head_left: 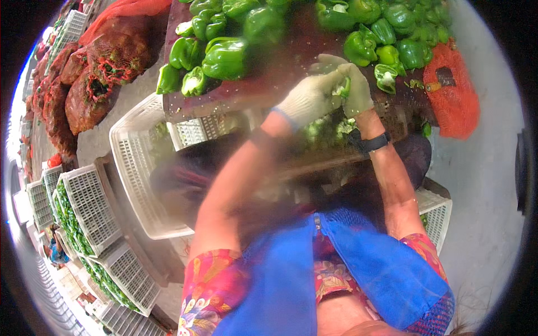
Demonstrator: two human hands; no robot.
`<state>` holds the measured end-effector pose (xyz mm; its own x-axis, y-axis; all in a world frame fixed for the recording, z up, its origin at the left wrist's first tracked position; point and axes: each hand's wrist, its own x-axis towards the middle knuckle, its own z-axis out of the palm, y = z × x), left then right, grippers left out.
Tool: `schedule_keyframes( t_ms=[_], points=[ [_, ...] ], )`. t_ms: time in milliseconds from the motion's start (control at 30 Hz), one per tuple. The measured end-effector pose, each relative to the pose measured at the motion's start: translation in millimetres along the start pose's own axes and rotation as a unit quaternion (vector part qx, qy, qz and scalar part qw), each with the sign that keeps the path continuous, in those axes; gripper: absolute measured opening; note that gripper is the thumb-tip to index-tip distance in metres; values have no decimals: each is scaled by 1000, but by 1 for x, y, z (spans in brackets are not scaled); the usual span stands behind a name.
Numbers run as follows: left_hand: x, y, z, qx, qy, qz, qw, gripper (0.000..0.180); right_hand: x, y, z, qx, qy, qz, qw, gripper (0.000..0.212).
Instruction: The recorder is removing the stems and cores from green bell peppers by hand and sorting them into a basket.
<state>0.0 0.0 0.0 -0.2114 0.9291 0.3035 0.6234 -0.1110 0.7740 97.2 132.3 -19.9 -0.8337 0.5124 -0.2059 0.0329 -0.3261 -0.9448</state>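
White knit gloves cover both of my hands, which meet over the near edge of the dark table [246, 98]. Between them is a small piece of green bell pepper [344, 88] with pale flesh. My right hand [358, 92] is closed around the piece. My left hand [310, 99] presses against it from the left with bent fingers, partly hiding it. Whole green bell peppers [225, 58] lie left of my hands, near a cut one [194, 82]. More peppers [414, 52] are heaped to the right, beside an open pepper half [385, 78]. Below my hands lie pale green pepper scraps [322, 131].
A white plastic crate [126, 151] stands at my left, another [440, 221] at my right. Red mesh netting [459, 106] hangs off the table's right corner. Filled mesh sacks [92, 101] and stacked crates of green produce [92, 210] stand farther left.
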Motion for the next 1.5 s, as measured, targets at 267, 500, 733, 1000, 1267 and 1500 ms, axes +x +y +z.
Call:
schedule_keyframes(
  t_ms=[267, 500, 733, 1000, 1267, 1500],
  points=[
    [12, 7, -5, 100, -99, -2, 990, 25, 3, 37, -20, -185, 43, -68, 980, 43],
    [1, -6, 4, -9, -51, -111, 992, 24, 2, 17, -2, 104, 56, 100, 988, 23],
    [-10, -14, 41, -270, 147, -193, 932, 24, 18, 29, -3, 4, 111, -4, 994, 36],
    [-15, 8, 37, -435, 192, -300, 827, 25, 19, 14, 21, 6, 230, 12, 973, 37],
    [-16, -8, 65, -668, 259, -288, 635, 24, 46, 28, 1, 86, 233, -22, 968, 35],
    [-23, -12, 51, -448, 204, -269, 828, 32, 57, 23, 6, 56, 234, -7, 971, 36]
  ],
)
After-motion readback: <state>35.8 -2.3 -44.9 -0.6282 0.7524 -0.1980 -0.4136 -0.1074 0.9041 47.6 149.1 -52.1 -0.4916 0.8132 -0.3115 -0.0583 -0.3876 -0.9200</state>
